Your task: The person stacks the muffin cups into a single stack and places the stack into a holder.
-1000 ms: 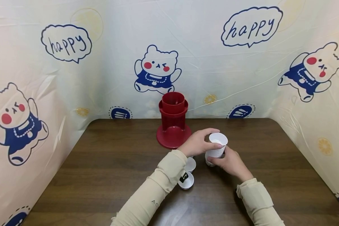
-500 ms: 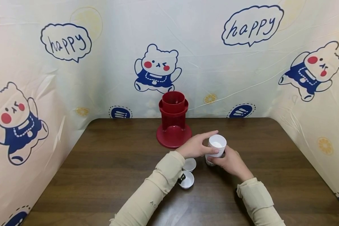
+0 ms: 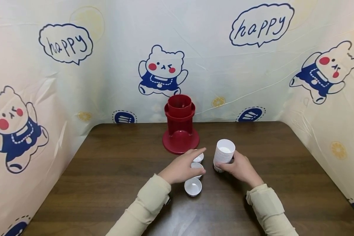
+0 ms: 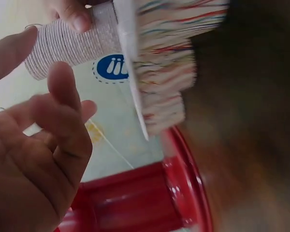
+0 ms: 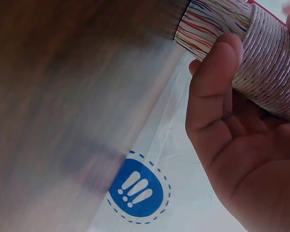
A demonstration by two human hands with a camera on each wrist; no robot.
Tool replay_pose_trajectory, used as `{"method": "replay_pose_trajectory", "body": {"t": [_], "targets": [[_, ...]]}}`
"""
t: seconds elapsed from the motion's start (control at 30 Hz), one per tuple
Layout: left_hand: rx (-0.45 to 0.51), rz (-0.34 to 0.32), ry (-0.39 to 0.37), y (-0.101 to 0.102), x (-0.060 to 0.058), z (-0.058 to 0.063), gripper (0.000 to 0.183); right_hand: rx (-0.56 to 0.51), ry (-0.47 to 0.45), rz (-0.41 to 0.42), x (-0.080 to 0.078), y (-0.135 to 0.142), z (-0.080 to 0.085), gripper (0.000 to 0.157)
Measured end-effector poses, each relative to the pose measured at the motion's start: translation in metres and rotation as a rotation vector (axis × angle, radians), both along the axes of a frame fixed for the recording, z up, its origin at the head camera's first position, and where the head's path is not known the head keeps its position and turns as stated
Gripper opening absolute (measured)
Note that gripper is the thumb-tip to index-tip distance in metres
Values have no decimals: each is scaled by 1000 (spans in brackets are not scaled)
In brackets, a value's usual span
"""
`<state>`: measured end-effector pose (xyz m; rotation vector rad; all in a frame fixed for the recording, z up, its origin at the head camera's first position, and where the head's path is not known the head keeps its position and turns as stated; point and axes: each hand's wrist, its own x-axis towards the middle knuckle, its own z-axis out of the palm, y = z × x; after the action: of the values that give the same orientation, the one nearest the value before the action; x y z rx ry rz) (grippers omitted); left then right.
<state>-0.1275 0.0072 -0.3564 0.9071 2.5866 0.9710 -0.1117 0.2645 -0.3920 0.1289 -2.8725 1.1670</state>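
My right hand [image 3: 244, 168] grips a nested stack of white paper cups [image 3: 225, 154] low on its side; the stack stands upright on the table. In the right wrist view, the close-packed rims of the stack [image 5: 273, 63] show above coloured wavy lines on the lowest cup. My left hand [image 3: 181, 167] is apart from the stack, its fingers spread and holding nothing. Beneath and beside it stand three single paper cups in a row: the near cup [image 3: 193, 187], the middle cup [image 3: 197, 170] and the far cup [image 3: 198, 158]. The hand partly covers the farther two.
Behind the cups, a red plastic stand [image 3: 180, 126] with a round base and a tube on top rises near the back of the wooden table [image 3: 112, 177]. A printed cloth [image 3: 212, 75] encloses the back and both sides.
My left hand has lowered a cup into the stack, let go, and moved left over the single cups. My right hand has kept its hold on the stack.
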Motion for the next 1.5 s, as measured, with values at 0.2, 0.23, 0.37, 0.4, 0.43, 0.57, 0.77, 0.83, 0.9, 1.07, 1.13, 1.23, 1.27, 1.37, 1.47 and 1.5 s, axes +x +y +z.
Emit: {"method": "replay_pose_trajectory", "body": {"t": [0.2, 0.23, 0.37, 0.4, 0.43, 0.57, 0.77, 0.83, 0.9, 1.07, 1.13, 1.23, 1.27, 1.37, 1.47, 1.5], "targets": [[-54, 119, 38, -20, 26, -6, 67, -4, -16, -19, 0, -2, 0, 66], [-67, 146, 57, -22, 30, -8, 64, -1, -19, -19, 1, -2, -1, 66], [-142, 239, 114, -24, 50, -15, 62, 2, -21, -16, 1, -1, -2, 67], [-162, 248, 126, -24, 54, -17, 64, 3, -21, -16, 0, -1, -2, 67], [-184, 251, 137, -24, 58, -19, 65, 3, -21, -15, 0, -1, -2, 67], [-239, 244, 181, -20, 69, -25, 72, -3, -26, -14, 0, -1, -1, 69], [-267, 247, 215, -16, 73, -31, 76, -3, -28, -11, -1, -1, 0, 69], [-256, 242, 216, -16, 72, -31, 74, -1, -26, -9, -1, -1, 0, 68], [-246, 235, 209, -16, 71, -31, 71, 0, -24, -8, 0, -1, 0, 68], [-225, 218, 168, -18, 69, -31, 61, -4, -22, -4, 0, -1, -1, 67], [-207, 205, 148, -20, 68, -31, 59, -7, -23, -4, 0, -1, -1, 67], [-177, 180, 116, -25, 67, -31, 58, -9, -27, -4, 0, -1, 0, 67], [-157, 169, 104, -27, 66, -30, 57, -8, -29, -6, 0, -1, 0, 67], [-86, 146, 50, -33, 63, -29, 51, -6, -30, -3, 0, -1, 0, 68], [0, 143, -19, -38, 62, -23, 49, -7, -30, -1, 0, -1, 0, 68], [21, 147, -39, -39, 62, -21, 50, -6, -28, -1, 0, 0, 0, 68]]}}
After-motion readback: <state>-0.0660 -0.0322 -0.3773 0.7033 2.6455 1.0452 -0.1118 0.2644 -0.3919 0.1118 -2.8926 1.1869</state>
